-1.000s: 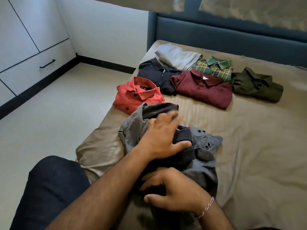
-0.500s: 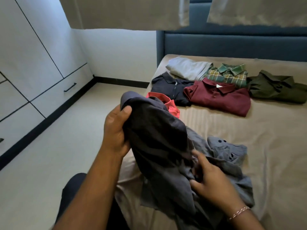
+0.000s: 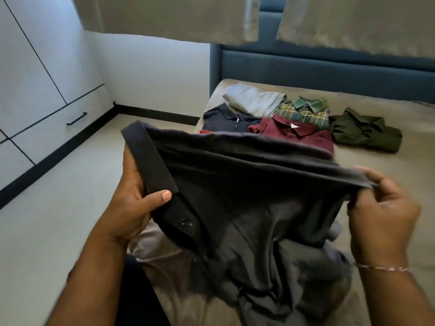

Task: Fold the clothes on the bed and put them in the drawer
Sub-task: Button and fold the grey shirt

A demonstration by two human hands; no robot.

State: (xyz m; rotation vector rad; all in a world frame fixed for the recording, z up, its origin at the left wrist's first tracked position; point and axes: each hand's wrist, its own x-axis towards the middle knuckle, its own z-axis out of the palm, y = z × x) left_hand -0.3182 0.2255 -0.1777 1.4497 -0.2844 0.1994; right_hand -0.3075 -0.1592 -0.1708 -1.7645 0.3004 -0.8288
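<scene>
**Spreading the dark shirt before folding**

While held up over the bed (image 3: 376, 184), dark shirt (image 3: 247, 196) gripped by left hand (image 3: 131, 208) at the collar, pinched by right hand (image 3: 383, 208) at a shoulder edge. Best pulled taut, laid flat, buttons down, then folded evenly.

A dark grey shirt (image 3: 247, 203) is held stretched between the left hand (image 3: 134, 203) and right hand (image 3: 386, 212). Folded shirts (image 3: 294, 128) are seen at one o'clock on the bed (image 3: 388, 184).

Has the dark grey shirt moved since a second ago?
Yes. The dark grey shirt has come up off the bed, held spread by left hand and right hand.
</scene>
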